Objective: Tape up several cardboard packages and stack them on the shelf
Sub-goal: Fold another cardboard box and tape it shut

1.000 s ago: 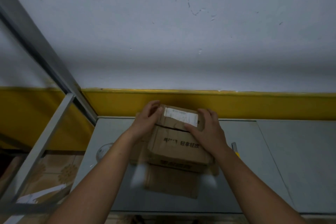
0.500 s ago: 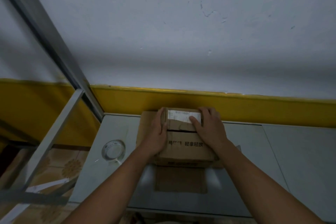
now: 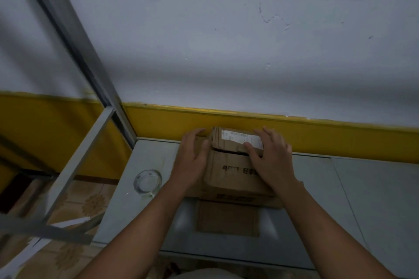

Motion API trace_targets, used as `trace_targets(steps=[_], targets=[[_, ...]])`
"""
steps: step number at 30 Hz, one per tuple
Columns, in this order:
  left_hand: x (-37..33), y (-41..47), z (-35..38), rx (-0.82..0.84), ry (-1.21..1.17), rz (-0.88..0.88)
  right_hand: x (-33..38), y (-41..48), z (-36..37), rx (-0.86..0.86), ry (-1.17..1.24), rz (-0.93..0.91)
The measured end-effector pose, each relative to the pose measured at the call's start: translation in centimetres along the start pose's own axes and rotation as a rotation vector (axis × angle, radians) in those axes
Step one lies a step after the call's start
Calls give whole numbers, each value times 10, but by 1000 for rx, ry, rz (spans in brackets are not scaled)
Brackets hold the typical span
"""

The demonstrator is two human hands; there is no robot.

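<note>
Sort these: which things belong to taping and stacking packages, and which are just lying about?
Job: small labelled box, larger printed box, clear tape roll, shelf, left hand, right hand.
Lying about: white paper on the floor.

The person is showing two bare arms, the left arm (image 3: 140, 229) and the right arm (image 3: 335, 229), uncovered from the near edge to the left hand (image 3: 192, 161) and right hand (image 3: 272, 161). A pale patch (image 3: 204, 274) is showing near, perhaps clothing; too dim to tell.

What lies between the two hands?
In the head view, the small labelled box lies between left hand and right hand, atop the bigger box.
</note>
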State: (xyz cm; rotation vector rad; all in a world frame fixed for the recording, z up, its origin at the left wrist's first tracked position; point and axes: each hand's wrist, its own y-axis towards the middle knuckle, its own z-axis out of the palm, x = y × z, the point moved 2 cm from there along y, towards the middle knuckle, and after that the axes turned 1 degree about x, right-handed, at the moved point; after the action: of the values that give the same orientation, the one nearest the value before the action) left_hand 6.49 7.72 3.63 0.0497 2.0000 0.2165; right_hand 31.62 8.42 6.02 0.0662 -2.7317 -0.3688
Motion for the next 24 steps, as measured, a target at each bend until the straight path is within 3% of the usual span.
trace_targets(steps=[4,11,13,17,20,24], targets=[[57,-14,-58,-101,213,-108,3,-9,-5,-32,59,-8],[132,-63,-124,349,778,-367,5,-21,-8,-19,181,-19],[134,-67,-120,440,955,-328,7,-21,-10,-16,204,-18],[128,-66,-115,378,1109,-253,11,-22,-14,-7,239,-19],[114,-62,-126,298,1025,-163,17,-22,-23,-14,256,-31],[54,-46,-140,116,797,168,38,-15,-46,-41,349,-168]])
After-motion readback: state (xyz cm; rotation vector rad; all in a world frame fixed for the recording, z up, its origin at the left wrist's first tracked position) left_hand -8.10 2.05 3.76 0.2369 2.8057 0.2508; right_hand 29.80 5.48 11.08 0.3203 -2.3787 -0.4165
